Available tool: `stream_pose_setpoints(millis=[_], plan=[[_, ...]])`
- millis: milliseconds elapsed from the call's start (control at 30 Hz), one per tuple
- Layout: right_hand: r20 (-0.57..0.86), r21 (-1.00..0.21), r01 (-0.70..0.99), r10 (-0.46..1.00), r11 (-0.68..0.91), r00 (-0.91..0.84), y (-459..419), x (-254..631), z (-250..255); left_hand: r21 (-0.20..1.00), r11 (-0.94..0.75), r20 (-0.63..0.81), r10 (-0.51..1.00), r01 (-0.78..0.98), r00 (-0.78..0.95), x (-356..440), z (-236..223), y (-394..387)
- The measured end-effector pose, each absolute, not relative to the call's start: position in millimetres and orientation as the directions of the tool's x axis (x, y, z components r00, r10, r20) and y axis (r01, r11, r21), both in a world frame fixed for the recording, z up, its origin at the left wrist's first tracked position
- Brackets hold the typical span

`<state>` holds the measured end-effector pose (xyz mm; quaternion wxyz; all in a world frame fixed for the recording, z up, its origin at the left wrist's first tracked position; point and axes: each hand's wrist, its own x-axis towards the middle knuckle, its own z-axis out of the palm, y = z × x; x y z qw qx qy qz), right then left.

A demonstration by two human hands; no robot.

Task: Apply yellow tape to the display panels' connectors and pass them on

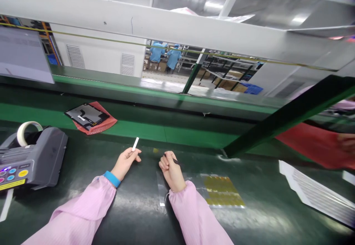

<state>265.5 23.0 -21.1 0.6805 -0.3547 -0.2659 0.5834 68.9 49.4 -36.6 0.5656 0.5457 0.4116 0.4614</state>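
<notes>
My left hand, with a blue band at the wrist, pinches a short white strip that sticks up past the fingertips. To its right, my right hand is closed around a slim black tool; most of it is hidden by the fingers, so its exact kind does not show. A small yellow piece lies on the dark green bench between the hands, apart from both. By my right wrist is a clear plastic sheet, and further right a sheet with yellow film pieces.
A grey tape dispenser with a tape roll stands at the left. Behind it, a flat dark screen panel lies on a red bubble bag. A green post, white ridged sheet and another person's hand are right.
</notes>
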Motion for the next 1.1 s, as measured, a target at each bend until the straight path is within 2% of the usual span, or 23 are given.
stream_pose_setpoints(millis=[767, 1100], plan=[[-0.105, -0.75, -0.66, 0.98, 0.033, 0.168, 23.7, 266.9, -24.7, 0.996, -0.03, 0.05, 0.963, -0.08, 0.264, 67.8, -41.4, 50.5], [-0.113, -0.746, -0.665, 0.98, 0.026, 0.164, 24.1, 267.1, -23.5, 0.972, 0.06, -0.005, 0.972, -0.228, 0.235, 67.4, -44.3, 51.5]])
